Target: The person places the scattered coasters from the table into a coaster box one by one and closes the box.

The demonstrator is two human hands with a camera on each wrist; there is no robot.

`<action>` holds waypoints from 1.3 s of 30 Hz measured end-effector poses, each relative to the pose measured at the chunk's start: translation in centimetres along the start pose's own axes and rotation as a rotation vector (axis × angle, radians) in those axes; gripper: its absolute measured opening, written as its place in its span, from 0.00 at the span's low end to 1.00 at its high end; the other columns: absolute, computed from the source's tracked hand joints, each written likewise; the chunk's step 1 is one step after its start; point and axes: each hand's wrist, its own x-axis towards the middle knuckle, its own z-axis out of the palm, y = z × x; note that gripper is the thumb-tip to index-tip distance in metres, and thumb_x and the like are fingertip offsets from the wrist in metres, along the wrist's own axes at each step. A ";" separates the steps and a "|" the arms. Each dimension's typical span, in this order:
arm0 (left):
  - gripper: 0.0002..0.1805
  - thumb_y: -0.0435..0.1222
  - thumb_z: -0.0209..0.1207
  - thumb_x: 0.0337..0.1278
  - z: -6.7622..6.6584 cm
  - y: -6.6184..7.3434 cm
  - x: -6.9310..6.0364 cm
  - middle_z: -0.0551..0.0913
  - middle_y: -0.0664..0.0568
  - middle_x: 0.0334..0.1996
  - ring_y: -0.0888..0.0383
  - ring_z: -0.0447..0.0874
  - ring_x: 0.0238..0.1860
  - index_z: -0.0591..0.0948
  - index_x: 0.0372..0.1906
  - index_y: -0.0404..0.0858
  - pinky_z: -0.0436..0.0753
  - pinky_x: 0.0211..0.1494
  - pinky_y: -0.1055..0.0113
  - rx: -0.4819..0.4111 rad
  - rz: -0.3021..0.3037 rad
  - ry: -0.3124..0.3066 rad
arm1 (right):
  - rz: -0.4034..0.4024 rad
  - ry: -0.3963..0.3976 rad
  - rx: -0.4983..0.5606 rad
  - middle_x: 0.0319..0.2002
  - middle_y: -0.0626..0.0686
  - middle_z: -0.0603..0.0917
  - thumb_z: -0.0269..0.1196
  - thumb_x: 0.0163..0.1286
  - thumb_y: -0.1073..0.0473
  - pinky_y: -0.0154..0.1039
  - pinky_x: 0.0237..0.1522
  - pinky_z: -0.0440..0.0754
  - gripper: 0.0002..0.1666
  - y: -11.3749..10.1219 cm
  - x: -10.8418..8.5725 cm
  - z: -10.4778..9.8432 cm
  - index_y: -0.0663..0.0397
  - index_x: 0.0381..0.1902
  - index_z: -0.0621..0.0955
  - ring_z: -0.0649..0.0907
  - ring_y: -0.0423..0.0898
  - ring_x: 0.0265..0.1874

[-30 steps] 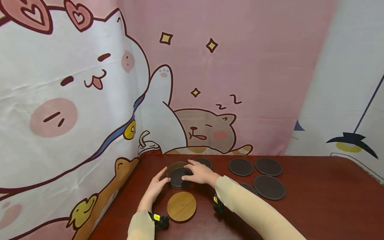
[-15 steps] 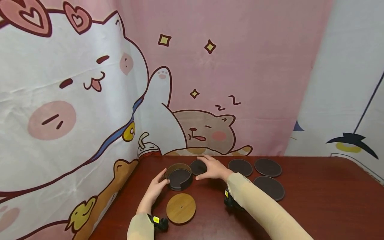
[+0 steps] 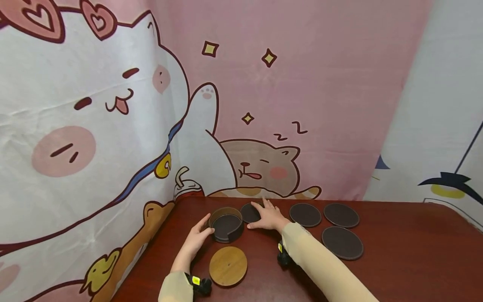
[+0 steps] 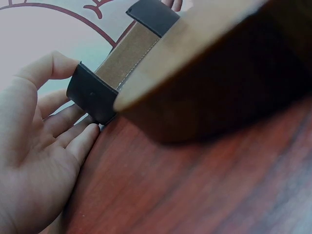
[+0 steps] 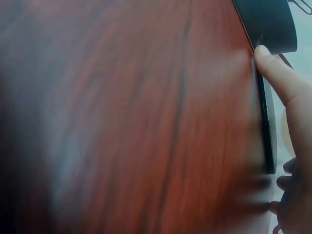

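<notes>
My left hand (image 3: pixel 196 238) grips the left side of a round dark coaster holder (image 3: pixel 236 231) with a brown inner wall and a gap at the front right. In the left wrist view its thumb touches the holder's (image 4: pixel 92 95) top edge, fingers along the outside. Just right of the holder, my right hand (image 3: pixel 268 217) spreads its thumb and fingers around a dark round coaster (image 3: pixel 249 213) lying on the table. Seen from the right wrist, that coaster (image 5: pixel 271 131) appears edge-on between thumb and fingers. Whether the fingertips touch it cannot be told.
Nearer me lies a thick round wooden disc (image 3: pixel 228 266). Off to the right are more dark coasters: one (image 3: pixel 305 214) beyond my right wrist, one (image 3: pixel 341 215) at the back, one (image 3: pixel 342 243) in front. A printed curtain (image 3: pixel 332 105) stands behind the reddish-brown table (image 3: pixel 407 260).
From over the holder, my right hand has moved right and back to the coaster beside it. The holder's inside now shows more fully. My left hand stays at the holder.
</notes>
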 end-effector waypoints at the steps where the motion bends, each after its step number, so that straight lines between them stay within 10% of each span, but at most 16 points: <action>1: 0.35 0.33 0.58 0.58 0.0 0.0 0.0 0.64 0.39 0.70 0.40 0.58 0.71 0.65 0.72 0.38 0.57 0.68 0.42 -0.003 0.000 -0.001 | 0.012 -0.001 0.002 0.74 0.69 0.48 0.67 0.52 0.30 0.68 0.65 0.50 0.57 0.0 0.0 0.1 0.44 0.75 0.61 0.50 0.67 0.72; 27: 0.36 0.33 0.58 0.58 -0.1 0.1 -0.3 0.62 0.39 0.71 0.39 0.54 0.72 0.64 0.73 0.37 0.56 0.68 0.40 -0.006 -0.001 -0.016 | 0.020 0.136 -0.022 0.63 0.62 0.71 0.71 0.43 0.30 0.59 0.54 0.72 0.47 1.0 -0.6 -0.2 0.42 0.60 0.79 0.75 0.60 0.57; 39: 0.35 0.31 0.57 0.59 -0.3 3.9 -2.5 0.61 0.35 0.70 0.38 0.55 0.71 0.63 0.72 0.33 0.56 0.68 0.41 -0.012 -0.008 -0.046 | -0.082 0.157 0.083 0.66 0.60 0.69 0.73 0.44 0.33 0.53 0.54 0.74 0.44 1.8 -2.6 -3.2 0.42 0.59 0.80 0.75 0.55 0.58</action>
